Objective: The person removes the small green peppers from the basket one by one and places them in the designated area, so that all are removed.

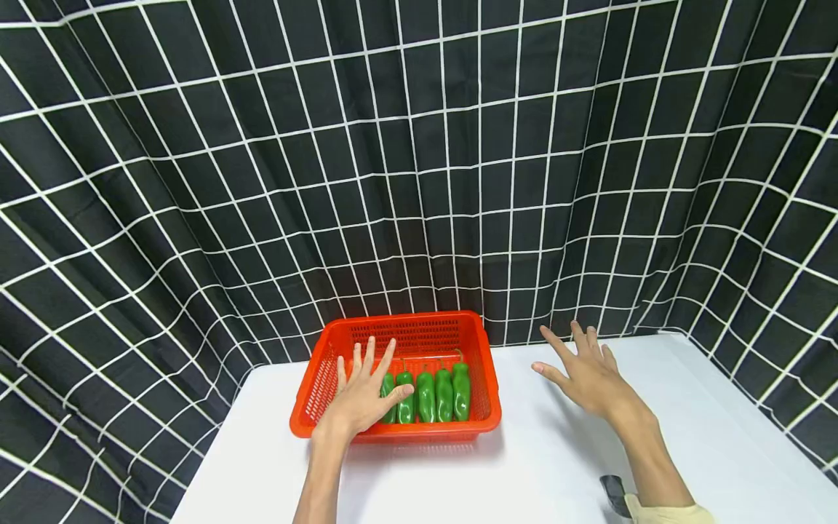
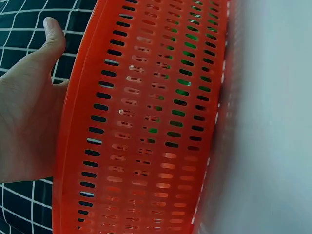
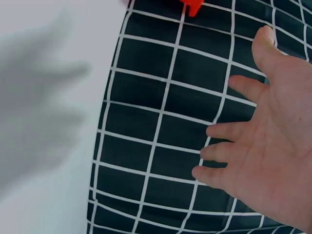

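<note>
Several green peppers [image 1: 426,397] lie side by side in a red plastic basket [image 1: 487,393] with slotted walls. My left hand [image 1: 358,400] is over the basket's left part, its fingers spread and the thumb in front of the peppers; it covers part of the leftmost ones. In the left wrist view, that hand [image 2: 34,112] shows behind the rim of the basket [image 2: 73,117], holding nothing. To the right of the basket, my right hand [image 1: 592,378] hovers over the table with its fingers apart. Nothing is in the right hand [image 3: 273,126] in its wrist view, where its shadow falls on the white surface.
The white tabletop [image 1: 537,466] carries the basket. A black curtain with a white grid [image 1: 458,182] stands behind the table and at both sides. Near the right wrist is a small dark object [image 1: 614,493], whose kind I cannot tell.
</note>
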A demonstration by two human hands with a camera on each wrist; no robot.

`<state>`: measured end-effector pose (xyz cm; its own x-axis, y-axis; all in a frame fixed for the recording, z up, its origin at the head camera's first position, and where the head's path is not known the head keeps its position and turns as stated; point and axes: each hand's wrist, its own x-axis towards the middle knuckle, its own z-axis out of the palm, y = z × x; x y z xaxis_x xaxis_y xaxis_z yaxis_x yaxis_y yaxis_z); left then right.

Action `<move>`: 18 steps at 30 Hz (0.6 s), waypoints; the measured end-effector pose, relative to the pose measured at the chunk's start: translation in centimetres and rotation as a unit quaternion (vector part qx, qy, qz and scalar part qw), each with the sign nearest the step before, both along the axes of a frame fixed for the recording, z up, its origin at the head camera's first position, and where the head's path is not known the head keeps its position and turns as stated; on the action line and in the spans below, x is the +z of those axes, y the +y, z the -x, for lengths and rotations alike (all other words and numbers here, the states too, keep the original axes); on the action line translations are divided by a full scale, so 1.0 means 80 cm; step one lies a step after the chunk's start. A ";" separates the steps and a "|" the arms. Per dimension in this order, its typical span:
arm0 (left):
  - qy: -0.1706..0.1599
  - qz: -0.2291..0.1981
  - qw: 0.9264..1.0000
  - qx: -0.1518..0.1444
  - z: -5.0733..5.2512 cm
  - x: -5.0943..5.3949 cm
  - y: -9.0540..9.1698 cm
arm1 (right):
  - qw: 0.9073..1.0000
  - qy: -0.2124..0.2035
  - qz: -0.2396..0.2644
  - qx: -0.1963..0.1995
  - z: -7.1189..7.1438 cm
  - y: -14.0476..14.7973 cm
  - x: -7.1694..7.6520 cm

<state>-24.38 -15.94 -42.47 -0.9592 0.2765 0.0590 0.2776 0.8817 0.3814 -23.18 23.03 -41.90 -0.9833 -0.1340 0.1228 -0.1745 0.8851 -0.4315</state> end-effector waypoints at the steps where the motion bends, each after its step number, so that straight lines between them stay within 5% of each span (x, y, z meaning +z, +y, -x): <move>1: -0.003 -0.001 1.000 0.001 0.000 0.000 0.000 | 1.000 -0.004 0.001 0.002 0.001 -0.001 0.001; 10: -0.049 0.003 0.999 -0.014 0.001 -0.004 -0.013 | 1.000 -0.008 -0.002 0.010 -0.002 -0.009 0.008; 18: -0.076 -0.006 0.997 -0.003 -0.005 0.011 -0.063 | 0.999 -0.005 0.018 0.032 0.000 -0.055 0.021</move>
